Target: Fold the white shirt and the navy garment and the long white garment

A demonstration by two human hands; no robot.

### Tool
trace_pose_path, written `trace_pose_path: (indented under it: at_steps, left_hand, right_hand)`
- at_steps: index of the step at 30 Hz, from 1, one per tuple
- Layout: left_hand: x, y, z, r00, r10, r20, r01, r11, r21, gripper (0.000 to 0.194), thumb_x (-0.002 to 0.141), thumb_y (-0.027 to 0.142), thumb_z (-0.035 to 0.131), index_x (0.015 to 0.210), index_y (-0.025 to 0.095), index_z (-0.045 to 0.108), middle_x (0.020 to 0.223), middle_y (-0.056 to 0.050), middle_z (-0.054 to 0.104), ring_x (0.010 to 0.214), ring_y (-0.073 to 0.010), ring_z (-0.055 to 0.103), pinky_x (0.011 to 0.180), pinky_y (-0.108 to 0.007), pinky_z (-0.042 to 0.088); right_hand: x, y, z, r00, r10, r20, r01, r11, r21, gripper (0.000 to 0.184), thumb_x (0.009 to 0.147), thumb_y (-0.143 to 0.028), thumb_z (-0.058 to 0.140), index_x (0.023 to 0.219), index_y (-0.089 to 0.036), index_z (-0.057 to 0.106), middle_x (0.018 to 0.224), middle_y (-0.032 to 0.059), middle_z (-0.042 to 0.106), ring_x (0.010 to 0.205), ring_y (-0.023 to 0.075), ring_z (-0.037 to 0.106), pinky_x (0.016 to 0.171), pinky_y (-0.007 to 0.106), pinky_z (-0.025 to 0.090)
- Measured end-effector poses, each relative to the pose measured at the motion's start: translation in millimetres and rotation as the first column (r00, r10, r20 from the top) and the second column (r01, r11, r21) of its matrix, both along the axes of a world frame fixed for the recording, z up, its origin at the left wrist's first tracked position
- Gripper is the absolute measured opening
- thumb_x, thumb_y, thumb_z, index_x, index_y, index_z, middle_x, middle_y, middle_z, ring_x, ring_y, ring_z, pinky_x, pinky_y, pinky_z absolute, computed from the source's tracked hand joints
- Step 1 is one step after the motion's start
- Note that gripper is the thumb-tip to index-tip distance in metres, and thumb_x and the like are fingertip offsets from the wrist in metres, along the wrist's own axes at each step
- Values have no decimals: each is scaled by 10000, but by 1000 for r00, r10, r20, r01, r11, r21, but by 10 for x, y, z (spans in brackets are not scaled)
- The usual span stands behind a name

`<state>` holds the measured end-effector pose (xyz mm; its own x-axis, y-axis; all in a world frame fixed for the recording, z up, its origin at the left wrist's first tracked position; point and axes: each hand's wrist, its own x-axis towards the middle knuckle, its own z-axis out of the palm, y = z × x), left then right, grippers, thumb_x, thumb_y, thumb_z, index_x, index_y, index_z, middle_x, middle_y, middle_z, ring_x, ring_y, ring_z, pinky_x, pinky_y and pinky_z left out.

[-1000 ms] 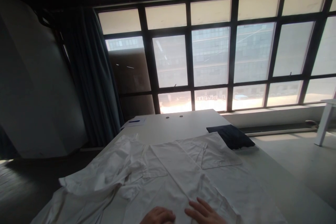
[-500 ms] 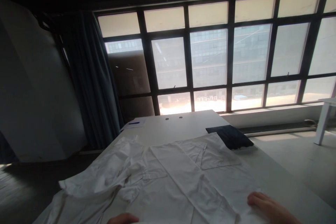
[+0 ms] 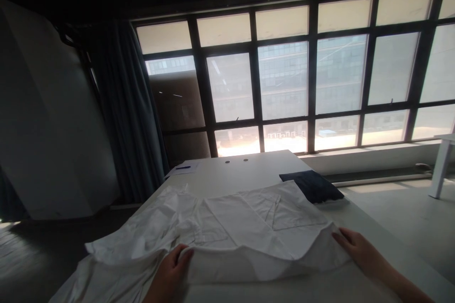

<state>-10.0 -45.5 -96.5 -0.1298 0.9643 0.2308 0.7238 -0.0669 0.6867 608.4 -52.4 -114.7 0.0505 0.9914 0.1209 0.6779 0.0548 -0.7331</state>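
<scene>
A white shirt (image 3: 245,222) lies spread on a white counter (image 3: 259,165), occupying the near half of the surface. Its near portion is raised and doubled back, forming a long, rounded fold across the front of the garment. A triangular flap (image 3: 298,210) lies flat at the far side of the shirt, and bunched cloth (image 3: 138,241) hangs over the counter's left edge.

The left hand (image 3: 168,272) is at the near edge of the fold, left of centre. Its fingers (image 3: 183,252) are close together and curled over the raised cloth, clamped on the shirt. The right hand (image 3: 357,251) is at the fold's right end. Its fingers (image 3: 343,237) lie close together against the cloth; whether they are clamped cannot be determined.

A folded dark blue cloth (image 3: 313,186) rests on the counter just beyond the shirt's far right corner, partly beneath its edge. A sheet of paper (image 3: 185,167) with a blue pen (image 3: 183,167) on it lies at the far left corner of the counter. A window (image 3: 284,80) spans the far wall, with a dark curtain (image 3: 126,113) at its left end.
</scene>
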Motion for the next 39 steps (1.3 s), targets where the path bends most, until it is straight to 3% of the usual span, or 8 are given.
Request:
trace_pose_path:
  at_steps: [3, 7, 10, 16, 24, 32, 39]
  left_hand:
    - [35, 111, -53, 994, -72, 83, 74, 997, -32, 599, 893, 745, 430, 879, 211, 699, 819, -8, 747, 822, -221, 692, 734, -235, 527]
    - [59, 144, -223, 997, 62, 52, -63, 998, 24, 668, 848, 819, 436, 792, 200, 680, 725, -15, 724, 752, -249, 691, 686, -269, 510]
    - [40, 126, -318, 992, 125, 14, -126, 991, 51, 669, 859, 817, 422, 774, 202, 669, 700, -13, 714, 723, -250, 683, 674, -279, 486]
    - [-87, 132, -365, 990, 122, -77, -123, 992, -10, 561, 918, 721, 424, 824, 231, 681, 743, -10, 730, 750, -244, 691, 691, -280, 445]
    - [-58, 122, -332, 957, 131, -258, -135, 991, 4, 461, 966, 610, 385, 739, 252, 568, 660, -13, 695, 675, -234, 691, 629, -277, 420]
    - [-116, 181, -453, 898, 152, -412, -178, 984, -25, 449, 1024, 474, 267, 999, 236, 647, 859, -93, 778, 852, -289, 753, 671, -306, 460]
    - [-131, 220, -412, 866, 132, -482, -189, 979, -73, 468, 1035, 455, 255, 1079, 220, 657, 899, -111, 786, 890, -297, 756, 696, -316, 472]
  right_hand:
    - [-61, 230, -221, 983, -93, 156, 77, 991, 106, 496, 915, -599, 405, 896, -215, 718, 932, 119, 766, 938, 312, 719, 797, 345, 547]
    - [-36, 389, -575, 905, -224, 363, 189, 973, 130, 465, 962, -520, 356, 1058, -216, 695, 991, 135, 761, 950, 318, 724, 774, 381, 532]
    - [8, 399, -693, 866, -265, 425, 239, 964, 113, 472, 988, -542, 314, 1042, -247, 680, 975, 115, 762, 919, 314, 729, 711, 366, 511]
    - [57, 387, -684, 868, -249, 430, 239, 968, 78, 505, 1011, -570, 270, 1014, -251, 661, 912, 103, 759, 886, 304, 735, 659, 346, 477]
    - [-17, 393, -583, 840, -275, 467, 269, 960, 82, 488, 1027, -550, 278, 1053, -256, 666, 927, 104, 759, 878, 303, 732, 666, 349, 452]
    - [48, 341, -555, 818, -264, 511, 290, 957, 30, 412, 1027, -448, 301, 914, -235, 635, 884, 114, 745, 853, 298, 724, 642, 332, 408]
    - [65, 350, -501, 843, -227, 488, 285, 957, -47, 451, 1035, -469, 246, 928, -237, 617, 920, 127, 739, 910, 322, 714, 671, 363, 416]
